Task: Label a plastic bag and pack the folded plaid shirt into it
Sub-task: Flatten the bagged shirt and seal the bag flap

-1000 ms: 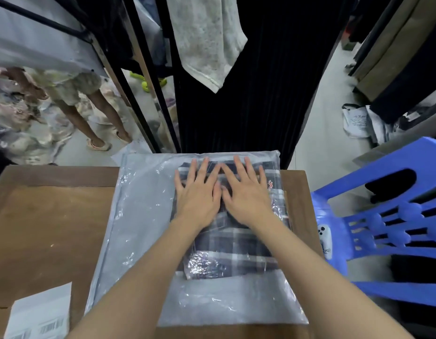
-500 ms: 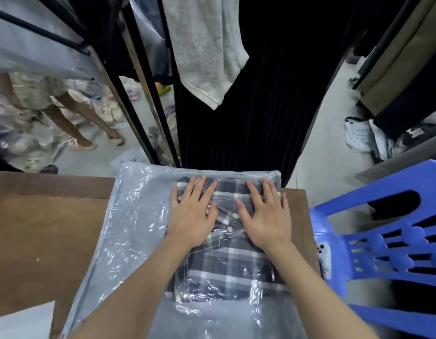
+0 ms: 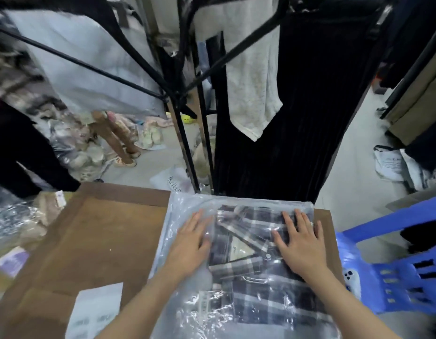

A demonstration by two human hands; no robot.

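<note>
The folded plaid shirt, dark with pale checks, lies inside a clear plastic bag on a brown wooden table. My left hand rests flat on the bag at the shirt's left edge, fingers spread. Flat on the bag over the shirt's upper right part lies my right hand. Neither hand grips anything. A white label sheet lies on the table at the near left.
A blue plastic chair stands close on the right, with a phone on it. Black clothes racks and hanging garments rise just beyond the table. A person's legs are on the floor at the left among bagged clothes.
My hands have slid apart across the bag, left hand to the left, right hand to the right. The view has tilted up, and the label sheet has come into sight.
</note>
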